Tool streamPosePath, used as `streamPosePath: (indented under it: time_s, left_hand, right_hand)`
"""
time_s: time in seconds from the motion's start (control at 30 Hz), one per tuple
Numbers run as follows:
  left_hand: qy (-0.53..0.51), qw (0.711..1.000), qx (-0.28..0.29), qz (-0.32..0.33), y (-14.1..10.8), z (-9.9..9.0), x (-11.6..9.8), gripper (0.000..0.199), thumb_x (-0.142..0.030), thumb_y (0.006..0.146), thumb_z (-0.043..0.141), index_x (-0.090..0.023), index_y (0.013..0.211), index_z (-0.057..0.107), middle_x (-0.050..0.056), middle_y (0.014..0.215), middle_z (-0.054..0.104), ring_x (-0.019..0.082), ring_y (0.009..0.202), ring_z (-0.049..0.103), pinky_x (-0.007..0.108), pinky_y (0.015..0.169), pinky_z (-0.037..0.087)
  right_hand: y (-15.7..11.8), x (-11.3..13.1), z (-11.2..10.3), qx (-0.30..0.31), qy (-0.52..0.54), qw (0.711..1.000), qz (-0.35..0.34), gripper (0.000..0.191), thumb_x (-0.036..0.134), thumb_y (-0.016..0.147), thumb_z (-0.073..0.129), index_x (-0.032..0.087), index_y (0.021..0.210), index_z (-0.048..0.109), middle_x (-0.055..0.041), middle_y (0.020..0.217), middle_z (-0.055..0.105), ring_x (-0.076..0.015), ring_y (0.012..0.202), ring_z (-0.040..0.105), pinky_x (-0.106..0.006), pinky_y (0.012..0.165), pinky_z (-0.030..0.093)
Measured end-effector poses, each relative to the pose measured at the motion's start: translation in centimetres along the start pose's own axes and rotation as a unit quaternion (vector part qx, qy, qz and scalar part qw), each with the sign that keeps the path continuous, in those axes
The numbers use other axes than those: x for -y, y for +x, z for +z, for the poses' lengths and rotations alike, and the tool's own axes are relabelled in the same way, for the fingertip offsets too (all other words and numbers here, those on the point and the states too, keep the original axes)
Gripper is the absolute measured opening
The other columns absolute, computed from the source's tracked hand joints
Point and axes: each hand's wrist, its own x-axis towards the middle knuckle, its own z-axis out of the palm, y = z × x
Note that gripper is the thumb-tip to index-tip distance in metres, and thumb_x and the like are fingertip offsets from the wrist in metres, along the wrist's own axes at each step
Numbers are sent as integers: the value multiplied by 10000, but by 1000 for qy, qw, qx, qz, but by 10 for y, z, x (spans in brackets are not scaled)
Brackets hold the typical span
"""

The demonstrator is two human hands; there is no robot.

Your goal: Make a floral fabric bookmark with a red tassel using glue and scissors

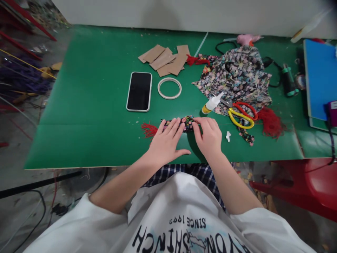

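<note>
The patterned strip (188, 121) lies on the green surface (92, 91), directly under the left hand (167, 142), whose grip is spread flat across it, fingers apart. The right hand (209, 135) has its grip together, thumb and forefinger apparently closed on the strip's right end.

As far as shows, the red tassel (149, 130) is already in place at the end left of the left grip; the end at the right grip shows no tassel, though fingers hide part of it. Much of the strip's middle is covered too, so whether it is fully stuck down I cannot tell.

Beyond the grips, bare cardboard pieces (163, 59) remain uncovered, with another red tassel (197, 60) just beside them. Floral cloth (237, 70) lies bunched beyond the right grip; nearer it are a glue bottle (212, 103) and scissors (229, 104), both out of hand.
</note>
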Motion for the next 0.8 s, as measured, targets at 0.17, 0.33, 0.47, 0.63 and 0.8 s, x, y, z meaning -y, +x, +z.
streamPosePath:
  time_s: [0.17,0.33,0.47,0.63,0.8]
  left_hand:
    - [-45,998,-32,5,-7,-17,11,879,-707,798,307,-109,1428,176,203,1498,155,326,1391,121,538,1100,120]
    - [-26,997,-49,-58,-26,-24,29,761,-599,876,280,-99,1432,135,183,1468,271,327,1386,145,576,1089,104]
    - [-1,1000,-20,-17,-34,-9,30,716,-550,883,298,-75,1411,212,170,1464,289,316,1382,170,555,1103,95]
    - [5,1000,-27,-6,-33,-2,27,639,-443,888,321,-65,1399,250,162,1464,290,303,1380,186,546,1108,100]
    - [15,999,-34,-8,-31,-5,29,581,-407,917,304,-76,1393,277,154,1447,327,295,1370,223,548,1106,119]
  right_hand:
    - [-8,-2,-2,36,23,999,-24,359,306,912,393,151,1187,566,-116,1193,603,-215,1151,509,-400,983,401]
    - [-13,14,-3,127,-20,990,-62,531,426,938,281,120,1351,411,-111,1404,421,-212,1345,311,-445,1114,225]
    - [-12,38,8,214,-33,966,-138,720,580,896,207,74,1395,317,-118,1468,291,-224,1378,231,-484,1136,104]
    - [-8,46,17,247,-41,958,-140,767,606,885,174,48,1397,296,-135,1471,277,-234,1376,231,-528,1127,60]
    - [-8,37,16,244,-53,959,-136,737,594,891,185,72,1396,308,-128,1466,292,-242,1366,255,-548,1120,71]
